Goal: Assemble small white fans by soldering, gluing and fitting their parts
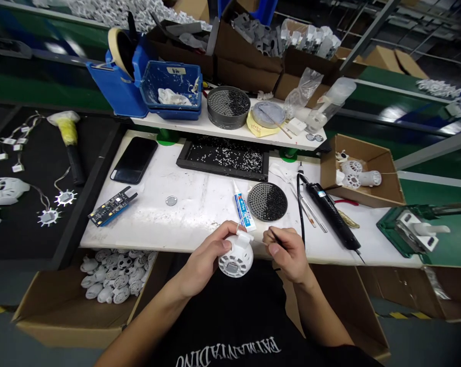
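Left grip (pixel 204 259) closed round white vented housing (pixel 236 259) by front edge of bench (pixel 200 216); right grip (pixel 290 255) pinches slim dark tool (pixel 275 235); blue-white tube (pixel 244 208) near same edge.

Blk tee (pixel 234 311) w/ wht lettering (pixel 230 351)

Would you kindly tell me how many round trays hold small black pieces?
2: one tray on the white shelf, the other tray on the table beside the glue tube.
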`<state>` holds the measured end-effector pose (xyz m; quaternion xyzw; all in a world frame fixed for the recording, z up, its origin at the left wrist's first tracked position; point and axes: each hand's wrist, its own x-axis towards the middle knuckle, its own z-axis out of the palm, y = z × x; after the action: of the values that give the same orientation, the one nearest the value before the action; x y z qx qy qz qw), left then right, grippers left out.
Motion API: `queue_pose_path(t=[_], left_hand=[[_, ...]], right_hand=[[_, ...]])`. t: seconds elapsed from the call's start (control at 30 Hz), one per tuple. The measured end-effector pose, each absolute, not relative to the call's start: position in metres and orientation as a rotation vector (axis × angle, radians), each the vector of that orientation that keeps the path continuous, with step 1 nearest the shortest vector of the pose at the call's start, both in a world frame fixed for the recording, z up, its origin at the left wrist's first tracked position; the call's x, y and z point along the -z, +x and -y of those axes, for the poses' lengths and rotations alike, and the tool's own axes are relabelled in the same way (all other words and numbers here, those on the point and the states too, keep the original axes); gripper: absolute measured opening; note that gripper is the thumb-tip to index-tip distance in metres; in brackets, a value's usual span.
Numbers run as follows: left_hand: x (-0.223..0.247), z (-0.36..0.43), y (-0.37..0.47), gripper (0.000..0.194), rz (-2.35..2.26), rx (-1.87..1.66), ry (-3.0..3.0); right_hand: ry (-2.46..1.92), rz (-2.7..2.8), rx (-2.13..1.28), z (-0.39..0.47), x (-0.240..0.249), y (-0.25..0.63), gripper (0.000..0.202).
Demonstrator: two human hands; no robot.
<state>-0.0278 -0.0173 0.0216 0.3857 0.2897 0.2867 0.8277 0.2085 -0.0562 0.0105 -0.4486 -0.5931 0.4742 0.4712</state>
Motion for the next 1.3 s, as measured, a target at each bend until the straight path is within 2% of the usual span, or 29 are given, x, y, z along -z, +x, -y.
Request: queue_pose_path(t=[0.1,0.27,0.43,0.63,0.83,0.97,1.13,1.3], left_hand=[[-0.022,0.02,-0.027,0.034,-0.58,-0.564,0.796],[-0.018,0.023,-0.025,0.033,-0.546,-0.507,0.809],[-0.024,0.024,-0.022,0.033,-0.515,-0.461,0.995],[-0.032,0.02,-0.027,0.033,-0.588,-0.461,1.115],[-0.026,0.016,-0.035,0.032,-0.601,-0.432,1.117],[-0.029,0.017,-0.034,0.032,-0.612,-0.42,1.158],[-0.026,0.016,-0.033,0.03,-0.609,-0.44,1.105],[-0.017,0.015,-0.032,0.031,-0.606,-0.519,0.961]], right_hand=[[-1.002,1.503,-1.33,0.058,-0.009,0.218,0.046],[-0.93,1.5,-1.584,0.056,-0.015,0.233,0.038],[-0.99,1.305,-1.67,0.055,-0.009,0.234,0.055],[-1.071,1.24,-1.666,0.054,-0.013,0.228,0.041],[-0.911,1.511,-1.839,0.051,-0.025,0.235,0.043],[-1.022,1.574,-1.823,0.053,-0.027,0.24,0.041],[-1.4,1.625,-1.51,0.058,-0.04,0.256,0.044],[-1.956,1.329,-0.526,0.041,-0.073,0.342,0.036]])
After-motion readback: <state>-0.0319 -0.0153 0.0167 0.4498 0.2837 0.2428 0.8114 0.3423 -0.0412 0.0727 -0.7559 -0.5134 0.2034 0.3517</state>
